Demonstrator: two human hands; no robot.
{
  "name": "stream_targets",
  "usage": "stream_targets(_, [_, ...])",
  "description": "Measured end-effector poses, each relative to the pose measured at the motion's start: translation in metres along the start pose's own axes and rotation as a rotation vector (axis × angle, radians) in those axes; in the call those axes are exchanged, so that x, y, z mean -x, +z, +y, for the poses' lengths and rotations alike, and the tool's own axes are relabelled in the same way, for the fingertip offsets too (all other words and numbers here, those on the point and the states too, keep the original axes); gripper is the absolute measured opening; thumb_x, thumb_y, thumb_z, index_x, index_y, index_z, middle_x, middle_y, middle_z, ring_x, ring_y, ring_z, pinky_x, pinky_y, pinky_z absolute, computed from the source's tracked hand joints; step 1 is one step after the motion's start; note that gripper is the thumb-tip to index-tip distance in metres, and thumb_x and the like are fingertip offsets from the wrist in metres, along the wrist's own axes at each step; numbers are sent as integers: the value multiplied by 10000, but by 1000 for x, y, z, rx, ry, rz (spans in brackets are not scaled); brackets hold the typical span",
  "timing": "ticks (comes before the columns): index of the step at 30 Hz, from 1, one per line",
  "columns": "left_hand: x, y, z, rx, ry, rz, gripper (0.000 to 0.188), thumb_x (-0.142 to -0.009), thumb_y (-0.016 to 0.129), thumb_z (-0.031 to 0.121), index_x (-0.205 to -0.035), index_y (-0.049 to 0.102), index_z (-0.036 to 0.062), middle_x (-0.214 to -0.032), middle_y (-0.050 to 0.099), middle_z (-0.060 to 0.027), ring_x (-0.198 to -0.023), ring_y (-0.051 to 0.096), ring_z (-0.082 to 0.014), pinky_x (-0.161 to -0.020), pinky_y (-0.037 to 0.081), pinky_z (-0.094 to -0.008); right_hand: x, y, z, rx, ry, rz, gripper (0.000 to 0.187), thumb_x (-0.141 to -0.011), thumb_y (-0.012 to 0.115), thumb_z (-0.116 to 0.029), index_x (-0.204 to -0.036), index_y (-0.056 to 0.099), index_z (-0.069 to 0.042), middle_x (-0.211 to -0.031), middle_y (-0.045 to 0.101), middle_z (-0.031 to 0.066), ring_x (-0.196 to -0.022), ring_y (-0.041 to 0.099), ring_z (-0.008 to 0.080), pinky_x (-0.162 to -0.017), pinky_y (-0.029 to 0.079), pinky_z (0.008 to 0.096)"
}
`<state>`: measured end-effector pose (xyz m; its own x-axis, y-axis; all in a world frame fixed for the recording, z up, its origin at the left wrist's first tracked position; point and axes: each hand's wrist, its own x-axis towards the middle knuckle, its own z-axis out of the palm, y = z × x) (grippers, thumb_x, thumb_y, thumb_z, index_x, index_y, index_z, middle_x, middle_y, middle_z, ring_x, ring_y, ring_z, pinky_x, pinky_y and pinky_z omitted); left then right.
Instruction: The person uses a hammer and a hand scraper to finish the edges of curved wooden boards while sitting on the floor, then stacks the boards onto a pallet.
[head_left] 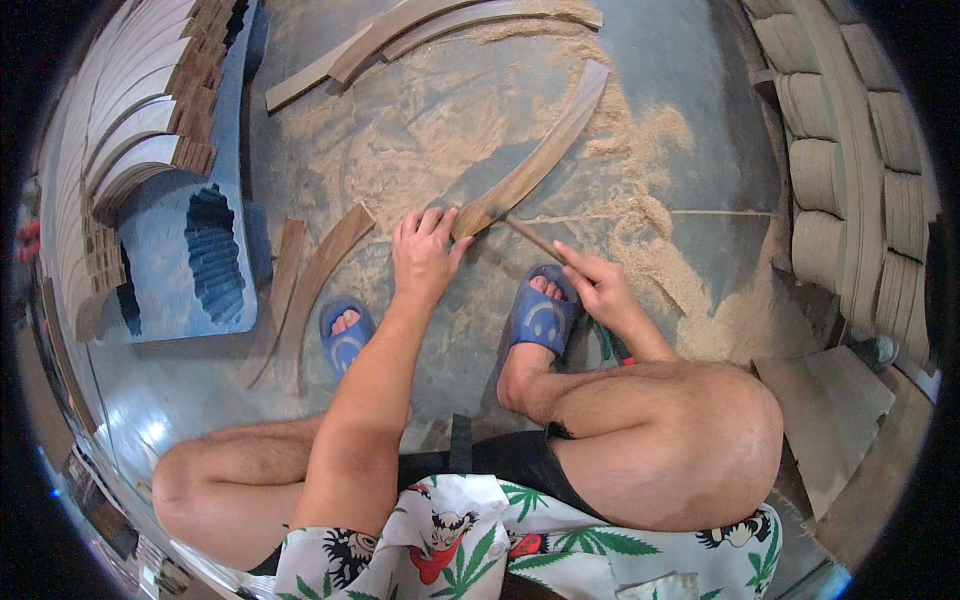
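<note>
A curved wood strip is lying on the dusty floor, its near end pinned under the left hand, fingers flat, palm pressing, not closed around it. It looks stiff, light and rough-edged, best held down near that end. The right hand is pinching a thin tool whose tip is meeting the strip's end. Sawdust is spreading around. More strips are lying left, stacks are standing on a blue board. No packages or labels are showing.
</note>
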<state>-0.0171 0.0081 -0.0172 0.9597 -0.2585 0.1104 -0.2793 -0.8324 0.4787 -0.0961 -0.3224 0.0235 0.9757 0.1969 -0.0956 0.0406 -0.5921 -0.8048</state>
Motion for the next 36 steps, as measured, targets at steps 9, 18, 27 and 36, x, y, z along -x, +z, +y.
stream_targets(9, [0, -2, 1, 13, -21, -6, 539, -909, 913, 359, -1360, 811, 81, -1316, 751, -78, -1293, 642, -335, -1129, 485, -508, -26, -46, 2, 667, -114, 13, 586, -1039, 700, -121, -1556, 715, -396, -967, 698, 91, -854, 724, 345, -696, 600, 470])
stream_targets(18, [3, 0, 0, -35, -43, -27, 569, -907, 908, 386, -1391, 807, 106, -1362, 751, -53, -1329, 635, -316, -1171, 468, -510, -22, -40, -24, 572, 104, 133, 604, -1039, 753, -184, -1589, 689, -423, -1000, 692, 98, -819, 735, 348, -699, 605, 472])
stream_targets(27, [0, -4, 0, -55, -13, -13, 572, -876, 928, 406, -1360, 822, 119, -1325, 759, -31, -1319, 636, -300, -1156, 470, -499, -16, -8, -17, 399, 177, 250, 549, -1082, 749, -228, -1611, 681, -361, -939, 688, 122, -798, 721, 323, -708, 577, 450])
stream_targets(36, [-12, -16, 24, -46, 34, 1, 575, -904, 908, 368, -1417, 791, 136, -1355, 740, -24, -1294, 644, -290, -1145, 483, -490, -48, -77, 10, -470, 693, 92, 471, -1217, 591, -306, -1682, 622, -240, -797, 685, 15, -529, 577, 93, -473, 449, 280])
